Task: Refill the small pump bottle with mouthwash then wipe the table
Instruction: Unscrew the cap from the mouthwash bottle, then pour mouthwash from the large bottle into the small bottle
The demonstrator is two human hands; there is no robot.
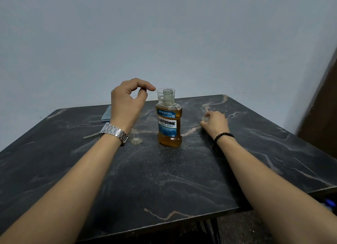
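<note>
The Listerine bottle (169, 123) stands mid-surface, mostly full, likely heavy and slick; grip its waist. Left hand (127, 101) hovers beside its cap, loosely curled, empty. Right hand (215, 123) covers something small and clear.

One amber plastic mouthwash bottle with a blue label (169, 124) stands at centre frame on one dark marble-patterned table (164, 180). One clear, small, round item (136, 140) sits just left of it. One folded blue cloth (106, 114) lies at the middle left. Two bare hands are visible: the left hand (127, 101) with one silver metal watch (114, 132), the right hand (215, 123) with one black beaded bracelet (223, 135).
</note>
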